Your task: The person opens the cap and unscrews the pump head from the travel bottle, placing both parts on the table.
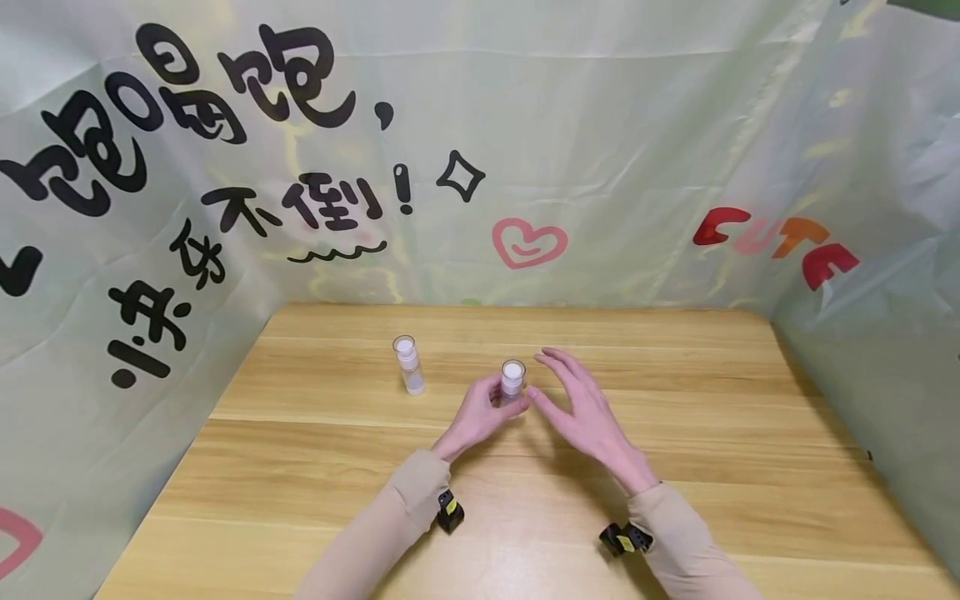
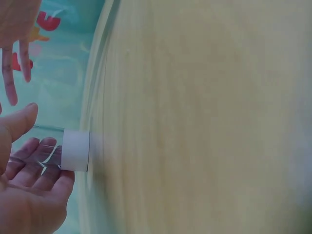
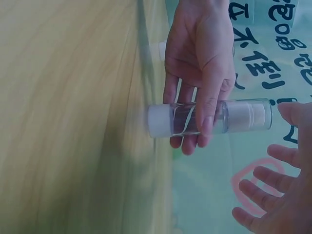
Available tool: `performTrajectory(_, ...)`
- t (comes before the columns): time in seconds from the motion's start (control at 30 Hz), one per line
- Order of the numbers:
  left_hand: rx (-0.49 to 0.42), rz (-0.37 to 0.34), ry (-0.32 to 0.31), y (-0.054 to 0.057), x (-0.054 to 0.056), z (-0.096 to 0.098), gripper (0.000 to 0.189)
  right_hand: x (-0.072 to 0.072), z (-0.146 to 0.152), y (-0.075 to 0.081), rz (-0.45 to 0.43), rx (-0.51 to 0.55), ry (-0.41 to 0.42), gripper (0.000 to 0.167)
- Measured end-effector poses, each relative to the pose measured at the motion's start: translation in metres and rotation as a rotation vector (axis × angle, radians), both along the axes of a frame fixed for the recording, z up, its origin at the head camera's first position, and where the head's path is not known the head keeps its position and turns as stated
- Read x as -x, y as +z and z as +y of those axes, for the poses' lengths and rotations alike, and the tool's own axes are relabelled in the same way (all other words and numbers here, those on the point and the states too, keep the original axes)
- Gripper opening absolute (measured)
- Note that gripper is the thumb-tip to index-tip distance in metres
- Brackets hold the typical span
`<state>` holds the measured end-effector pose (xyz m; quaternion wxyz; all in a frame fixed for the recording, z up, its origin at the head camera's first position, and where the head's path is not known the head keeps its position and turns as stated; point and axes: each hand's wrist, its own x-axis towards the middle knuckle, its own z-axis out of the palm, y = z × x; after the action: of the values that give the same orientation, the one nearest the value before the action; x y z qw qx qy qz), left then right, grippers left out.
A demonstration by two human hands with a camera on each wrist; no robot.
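Note:
My left hand (image 1: 476, 414) grips a small clear pump bottle (image 1: 513, 375) around its middle, thumb on the near side and fingers behind. The bottle stands upright, with a white base (image 2: 75, 150) and a white pump top under a clear cap (image 3: 247, 115). Whether its base touches the table cannot be told. Just to the right, my right hand (image 1: 585, 417) is held with fingers spread and holds nothing. Its thumb is close to the bottle. A second, similar bottle (image 1: 408, 367) stands on the table to the left, mostly hidden behind the left hand in the right wrist view.
The wooden table (image 1: 322, 467) reaches back to a pale printed cloth (image 1: 600, 150), which rises behind it and on both sides. Black wrist cameras (image 1: 450, 512) are strapped at both sleeves.

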<state>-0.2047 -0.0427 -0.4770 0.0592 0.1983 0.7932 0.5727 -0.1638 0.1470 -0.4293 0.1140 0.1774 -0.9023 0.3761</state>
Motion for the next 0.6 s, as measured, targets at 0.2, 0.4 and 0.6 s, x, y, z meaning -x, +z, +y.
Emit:
performTrajectory(0.2, 0.017, 0.022, -0.033, 0.001, -0.010, -0.007, 0.036, 0.000, -0.011, 0.003, 0.013, -0.005, 0.073, 0.060)
performTrajectory(0.4, -0.002, -0.030, -0.042, 0.007, -0.020, -0.011, 0.038, 0.001, -0.021, 0.000, 0.055, -0.005, 0.147, 0.057)
performTrajectory(0.6, 0.000, -0.043, -0.052, 0.005, -0.020, -0.013, 0.043, 0.003, -0.026, -0.005, 0.094, 0.004, 0.170, 0.053)
